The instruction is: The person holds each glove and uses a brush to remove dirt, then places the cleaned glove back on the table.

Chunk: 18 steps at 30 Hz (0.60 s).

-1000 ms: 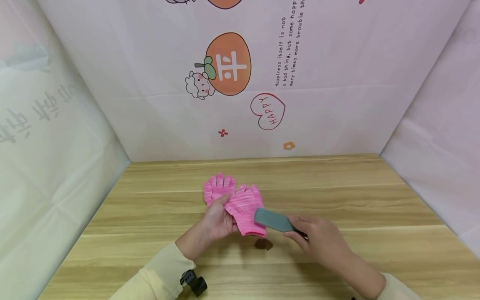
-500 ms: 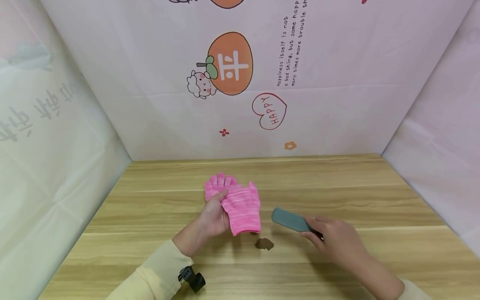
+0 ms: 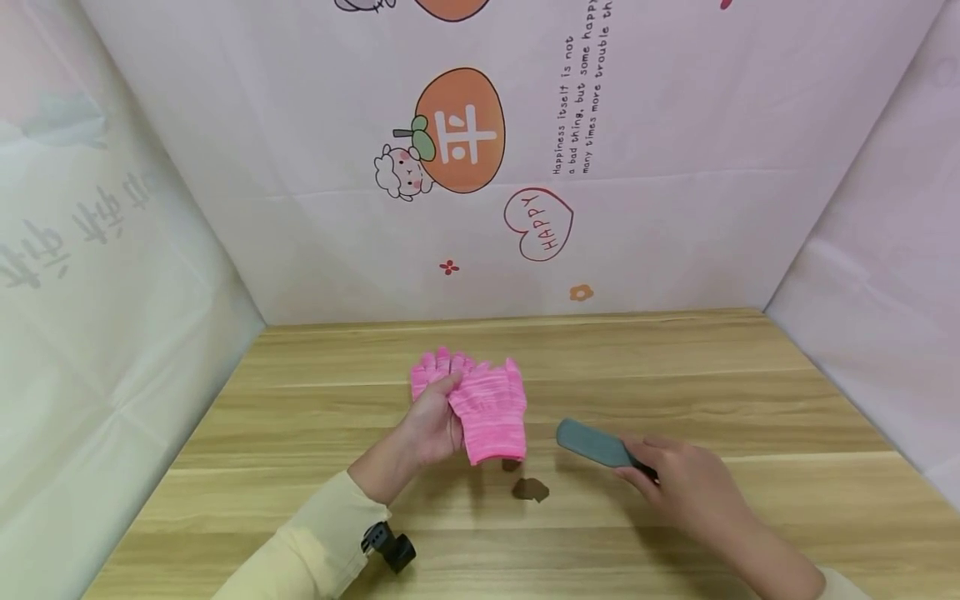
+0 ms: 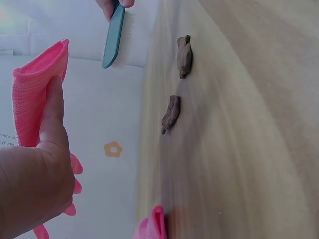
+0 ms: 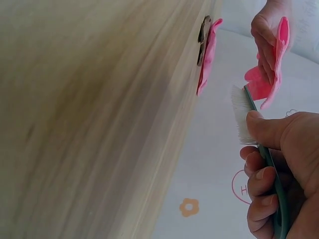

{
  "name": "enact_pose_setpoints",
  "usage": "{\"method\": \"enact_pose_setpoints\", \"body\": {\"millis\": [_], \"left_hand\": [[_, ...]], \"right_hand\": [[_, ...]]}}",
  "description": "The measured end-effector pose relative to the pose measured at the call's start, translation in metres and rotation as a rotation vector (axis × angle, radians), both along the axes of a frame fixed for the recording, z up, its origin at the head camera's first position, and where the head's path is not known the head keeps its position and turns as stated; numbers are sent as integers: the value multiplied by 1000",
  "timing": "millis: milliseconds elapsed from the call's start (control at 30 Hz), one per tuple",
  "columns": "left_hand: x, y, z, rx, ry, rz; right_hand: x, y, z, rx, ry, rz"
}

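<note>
In the head view my left hand (image 3: 433, 425) holds a pink knitted glove (image 3: 491, 408) above the table, thumb on top, with the cuff toward me. The left wrist view shows the fingers under the glove and its cuff gaping. My right hand (image 3: 690, 487) grips a brush (image 3: 596, 443) with a teal back, to the right of the glove and apart from it. White bristles (image 5: 242, 117) show in the right wrist view, with the fingers curled round the handle. A second pink glove (image 3: 430, 373) lies flat on the table behind the left hand, partly covered by it.
Two brown, crumpled-looking pieces (image 4: 184, 56) lie on the wooden table (image 3: 315, 467) below the held glove's cuff. Printed white sheets (image 3: 337, 242) stand at the table's back and sides. A black wrist camera (image 3: 390, 546) sits at the left sleeve.
The brush was over the held glove's cuff side; my right hand has drawn it away to the right. The glove has turned slightly, and a second brown piece shows below it.
</note>
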State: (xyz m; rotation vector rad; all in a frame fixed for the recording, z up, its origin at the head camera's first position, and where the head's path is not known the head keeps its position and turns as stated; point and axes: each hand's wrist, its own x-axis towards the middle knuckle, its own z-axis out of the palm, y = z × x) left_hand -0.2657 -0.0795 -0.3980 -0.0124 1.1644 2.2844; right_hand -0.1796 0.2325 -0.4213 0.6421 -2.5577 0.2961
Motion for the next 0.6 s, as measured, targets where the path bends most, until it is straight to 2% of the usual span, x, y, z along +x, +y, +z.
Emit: {"method": "enact_pose_setpoints", "body": {"millis": [200,367,600], "left_hand": [[-5,4,7,-44,30,-44],[-13,11,13,-62,47,-71],[-25,20,19,-75,50,-76]], "right_hand": [[1,2,-1,10,30,22],[1,3,-2,13,10,21],[0,3,-1,16,-22,-5]]}}
